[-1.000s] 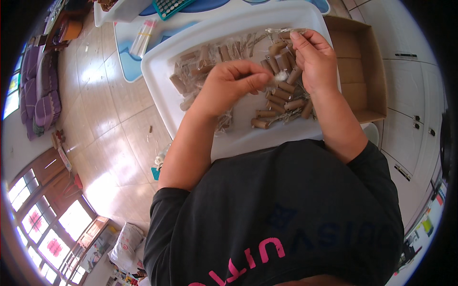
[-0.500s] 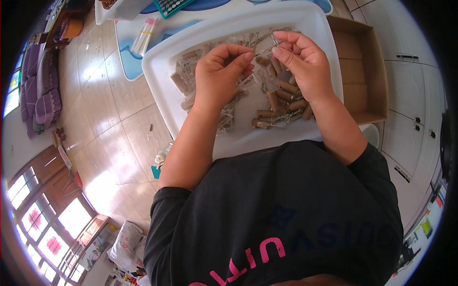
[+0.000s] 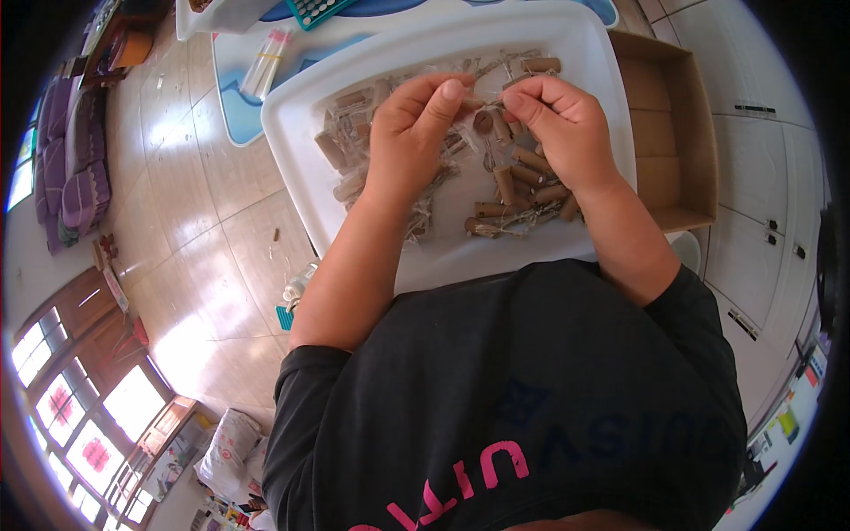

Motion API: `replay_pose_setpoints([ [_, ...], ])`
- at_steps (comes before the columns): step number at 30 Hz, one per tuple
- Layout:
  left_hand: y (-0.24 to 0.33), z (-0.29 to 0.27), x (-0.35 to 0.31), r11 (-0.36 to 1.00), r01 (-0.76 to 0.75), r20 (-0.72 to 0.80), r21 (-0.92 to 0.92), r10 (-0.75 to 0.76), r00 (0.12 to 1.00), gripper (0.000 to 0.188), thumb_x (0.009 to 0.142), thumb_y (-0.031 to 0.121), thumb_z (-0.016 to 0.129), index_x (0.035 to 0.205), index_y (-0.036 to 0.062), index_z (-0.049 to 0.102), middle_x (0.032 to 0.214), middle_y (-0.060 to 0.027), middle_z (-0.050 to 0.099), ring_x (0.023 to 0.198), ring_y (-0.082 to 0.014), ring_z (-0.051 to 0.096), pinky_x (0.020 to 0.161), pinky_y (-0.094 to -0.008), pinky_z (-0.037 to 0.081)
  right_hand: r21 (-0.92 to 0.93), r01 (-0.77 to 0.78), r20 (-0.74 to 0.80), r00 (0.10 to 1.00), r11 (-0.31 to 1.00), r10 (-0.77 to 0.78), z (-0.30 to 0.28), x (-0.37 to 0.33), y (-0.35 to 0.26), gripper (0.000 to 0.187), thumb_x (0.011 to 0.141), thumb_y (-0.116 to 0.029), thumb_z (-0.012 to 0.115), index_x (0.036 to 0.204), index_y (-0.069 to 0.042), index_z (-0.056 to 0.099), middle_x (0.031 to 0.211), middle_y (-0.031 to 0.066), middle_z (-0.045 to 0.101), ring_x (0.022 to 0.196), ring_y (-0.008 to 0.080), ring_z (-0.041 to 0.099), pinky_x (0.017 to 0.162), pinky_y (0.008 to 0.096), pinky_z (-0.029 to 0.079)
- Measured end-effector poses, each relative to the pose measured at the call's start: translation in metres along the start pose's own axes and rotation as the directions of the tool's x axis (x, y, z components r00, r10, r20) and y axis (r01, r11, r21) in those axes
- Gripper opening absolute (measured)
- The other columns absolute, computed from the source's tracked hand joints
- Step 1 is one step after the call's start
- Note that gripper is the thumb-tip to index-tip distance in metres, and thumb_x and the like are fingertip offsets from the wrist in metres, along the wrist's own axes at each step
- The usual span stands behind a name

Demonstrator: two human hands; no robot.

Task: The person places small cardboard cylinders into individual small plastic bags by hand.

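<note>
Over a white plastic tub, my left hand is closed in a pinch on a small brown tube, mostly hidden by the fingers. Close by on the right, my right hand pinches a thin pale string between thumb and forefinger, and the string runs toward the left fingertips. Below the hands lie several brown cardboard-coloured tubes with string tangled among them. On the tub's left side, more tubes lie in clear plastic wrapping.
An open cardboard box stands right of the tub. Beyond the tub's far left corner, a blue-and-white table bears a bundle of clear plastic bags and a teal tray. A small brown piece lies on the tiled floor.
My right hand has come down slightly and nearer my left hand, bringing the string with it. My left hand has shifted a little, and the brown tube now shows at its fingertips.
</note>
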State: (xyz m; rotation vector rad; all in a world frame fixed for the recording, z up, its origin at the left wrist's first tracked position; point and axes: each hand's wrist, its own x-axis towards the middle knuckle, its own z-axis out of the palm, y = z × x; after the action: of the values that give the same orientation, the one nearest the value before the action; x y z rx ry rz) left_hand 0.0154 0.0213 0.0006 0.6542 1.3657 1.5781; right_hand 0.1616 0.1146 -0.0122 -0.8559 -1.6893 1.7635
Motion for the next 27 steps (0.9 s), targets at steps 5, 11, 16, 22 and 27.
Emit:
replay_pose_setpoints([
  [5,-0.018,0.002,0.003,0.999,-0.024,0.214,0.026,0.017,0.977,0.033,0.078,0.015,0.069,0.105,0.0017,0.057,0.095,-0.0009,0.060,0.092,-0.0096,0.053,0.080,-0.0248,0.044,0.369,-0.166,0.023,0.985,0.914,0.170,-0.003,0.003,-0.002,0.016,0.085,-0.016,0.061,0.091,-0.001,0.063,0.073,0.0011,0.060,0.049,0.0014,0.036,0.044,0.0161,0.027],
  [11,-0.023,-0.003,0.003,0.971,0.239,0.374,-0.005,-0.220,0.901,0.030,0.084,0.011,0.061,0.111,0.0015,0.053,0.100,-0.0047,0.059,0.087,-0.0120,0.056,0.080,-0.0291,0.046,0.580,-0.233,0.104,0.972,0.781,0.213,-0.014,0.008,0.002,0.018,0.085,-0.016,0.061,0.094,0.000,0.062,0.069,0.0008,0.057,0.046,0.0016,0.032,0.041,0.0167,0.023],
  [16,-0.014,-0.010,0.004,0.881,0.399,0.331,-0.253,-0.309,0.892,0.020,0.087,0.015,0.057,0.102,0.0020,0.057,0.100,-0.0049,0.059,0.084,-0.0122,0.056,0.074,-0.0286,0.047,0.527,-0.267,0.195,0.962,0.807,0.191,-0.020,0.007,-0.003,0.019,0.085,-0.018,0.061,0.095,-0.002,0.062,0.068,-0.0002,0.056,0.046,0.0011,0.032,0.041,0.0158,0.024],
  [22,-0.013,-0.013,0.005,0.961,0.254,0.178,-0.106,-0.233,0.956,0.016,0.084,0.013,0.061,0.097,0.0027,0.059,0.089,-0.0028,0.061,0.080,-0.0107,0.054,0.074,-0.0255,0.045,0.090,0.014,0.145,0.989,0.996,-0.027,-0.008,0.003,0.000,0.021,0.080,-0.010,0.066,0.099,-0.004,0.062,0.078,-0.0012,0.056,0.065,0.0022,0.047,0.056,0.0163,0.039],
  [27,-0.013,-0.014,0.004,0.983,0.171,0.122,-0.063,-0.163,0.979,0.018,0.080,0.014,0.066,0.092,0.0015,0.060,0.083,-0.0035,0.062,0.077,-0.0091,0.056,0.070,-0.0211,0.044,-0.004,-0.069,0.270,0.961,0.998,0.068,-0.004,0.003,-0.005,0.029,0.081,-0.002,0.061,0.110,0.000,0.057,0.090,-0.0008,0.052,0.080,0.0036,0.051,0.071,0.0175,0.043],
])
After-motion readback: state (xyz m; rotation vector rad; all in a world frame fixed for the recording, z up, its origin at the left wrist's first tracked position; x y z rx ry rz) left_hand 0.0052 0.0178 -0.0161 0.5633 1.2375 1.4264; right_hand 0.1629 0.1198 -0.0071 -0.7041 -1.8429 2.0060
